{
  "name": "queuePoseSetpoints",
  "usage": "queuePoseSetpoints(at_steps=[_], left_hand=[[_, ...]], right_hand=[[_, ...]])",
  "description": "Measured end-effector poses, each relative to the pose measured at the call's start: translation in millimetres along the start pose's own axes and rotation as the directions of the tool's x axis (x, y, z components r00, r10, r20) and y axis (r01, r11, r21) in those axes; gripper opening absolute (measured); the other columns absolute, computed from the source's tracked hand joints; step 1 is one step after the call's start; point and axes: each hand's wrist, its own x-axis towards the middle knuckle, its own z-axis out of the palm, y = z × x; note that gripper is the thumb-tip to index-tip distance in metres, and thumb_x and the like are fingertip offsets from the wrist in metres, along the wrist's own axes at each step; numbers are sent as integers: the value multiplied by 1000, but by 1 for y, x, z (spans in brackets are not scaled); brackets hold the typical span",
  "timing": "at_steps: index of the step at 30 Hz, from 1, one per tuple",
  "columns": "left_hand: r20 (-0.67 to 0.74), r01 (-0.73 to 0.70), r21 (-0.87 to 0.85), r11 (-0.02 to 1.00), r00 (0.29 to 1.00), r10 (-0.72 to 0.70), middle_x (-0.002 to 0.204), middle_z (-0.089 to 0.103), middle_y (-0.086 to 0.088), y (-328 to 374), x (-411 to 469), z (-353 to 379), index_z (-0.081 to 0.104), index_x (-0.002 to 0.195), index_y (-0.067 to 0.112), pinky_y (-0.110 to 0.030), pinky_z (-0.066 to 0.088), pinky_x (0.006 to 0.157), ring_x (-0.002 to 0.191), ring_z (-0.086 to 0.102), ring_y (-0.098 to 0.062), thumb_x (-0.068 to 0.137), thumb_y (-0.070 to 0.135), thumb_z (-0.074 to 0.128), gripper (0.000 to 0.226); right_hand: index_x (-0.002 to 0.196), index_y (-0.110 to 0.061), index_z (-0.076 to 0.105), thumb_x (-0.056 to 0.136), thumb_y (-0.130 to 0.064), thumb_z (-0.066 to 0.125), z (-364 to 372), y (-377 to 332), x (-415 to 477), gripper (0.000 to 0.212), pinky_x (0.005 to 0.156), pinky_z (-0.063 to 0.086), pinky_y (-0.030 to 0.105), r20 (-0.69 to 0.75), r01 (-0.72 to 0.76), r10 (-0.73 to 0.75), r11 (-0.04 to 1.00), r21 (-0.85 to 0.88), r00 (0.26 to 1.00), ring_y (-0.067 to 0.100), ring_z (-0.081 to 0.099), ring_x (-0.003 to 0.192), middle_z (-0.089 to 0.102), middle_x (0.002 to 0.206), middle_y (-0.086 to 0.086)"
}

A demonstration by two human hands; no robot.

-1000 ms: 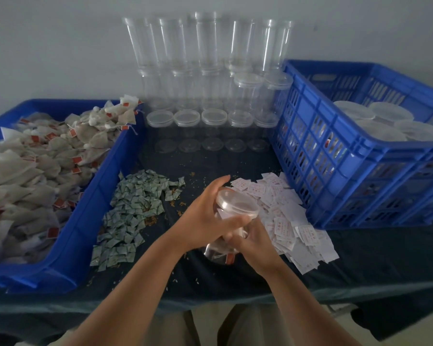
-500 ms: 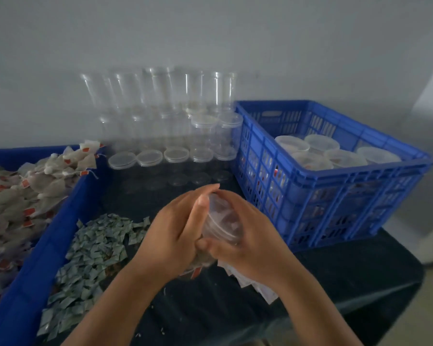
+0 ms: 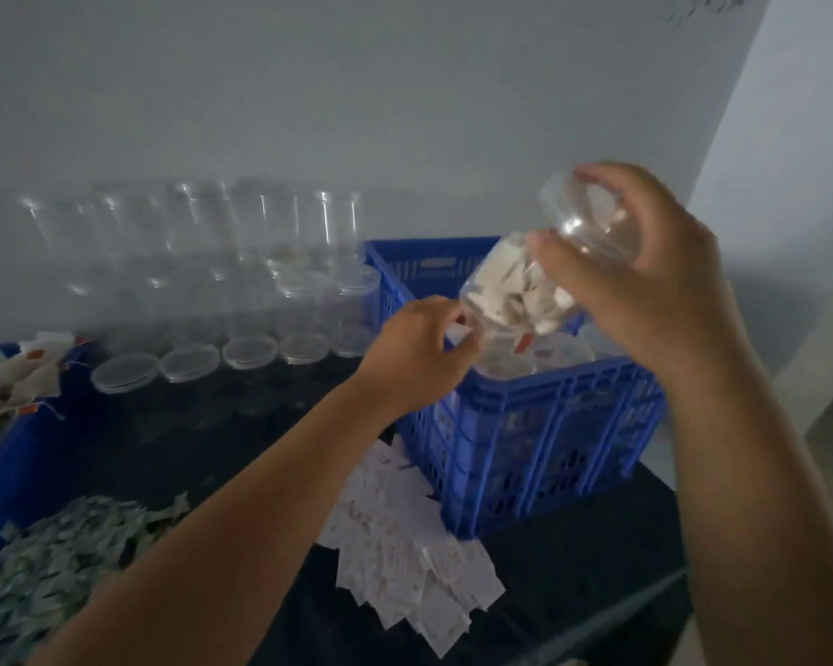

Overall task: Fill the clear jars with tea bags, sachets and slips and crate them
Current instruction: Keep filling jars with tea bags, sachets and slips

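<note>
- We hold a filled jar (image 3: 525,286) tilted over the blue crate (image 3: 539,425); its lid end points up and right, its base down and left, above the capped jars (image 3: 556,350) already inside.
- Our right hand (image 3: 645,281) wraps the lid end, fingers closed on it; our left hand (image 3: 419,343) pinches narrowly at the base, at the crate's near-left rim.
- To do this step well we judge the jar should come upright before it goes down; the tea bags (image 3: 515,290) inside are loose and will shift as it turns.
- We aim for a free spot beside the standing jars; which spot is free we cannot tell, as our hands hide it.
- We keep the right hand on the lid until the base sits flat; whether the lid is fully seated is too blurred to tell.
- The slips (image 3: 405,560) lie on the worktop (image 3: 573,569) by the crate, the sachets (image 3: 59,560) at lower left.
</note>
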Motion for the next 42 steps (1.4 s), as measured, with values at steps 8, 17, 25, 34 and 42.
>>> queuePoseSetpoints(at_steps=[8,17,25,34,42], left_hand=[[207,44,96,994,976,-63,134,66,13,14,34,39,69,130,40,-19,40,80,117,56,-11,93,54,56,43],[92,-37,148,988,995,23,119,74,16,7,40,50,78,117,42,-32,46,103,115,62,-7,95,59,61,32],[84,-34,134,990,996,23,106,75,13,8,37,48,79,108,41,-38,50,102,105,64,-9,97,57,62,26],[90,-7,124,992,996,-4,113,77,14,10,36,47,79,114,41,-39,50,106,112,65,-9,98,58,62,28],[101,-23,139,990,995,9,131,73,9,9,36,47,73,130,39,-33,42,109,127,59,-12,102,51,58,35]], right_hand=[[151,-28,55,81,-55,83,46,78,93,80,96,45,36,182,-54,137,916,-399,974,38,60,125,62,136,16],[143,-22,51,79,-67,77,65,150,130,82,92,51,47,153,-162,325,762,-627,933,46,62,119,56,133,20],[153,-18,45,82,-65,66,84,171,111,88,93,54,46,332,-137,531,662,-737,779,41,62,120,56,143,19],[173,-22,-5,108,-70,29,102,193,101,88,129,17,57,390,-216,741,575,-789,546,41,9,165,-8,181,12],[174,-23,7,110,-69,14,108,202,102,79,133,4,61,467,-134,712,610,-781,524,35,-5,167,-6,181,10]])
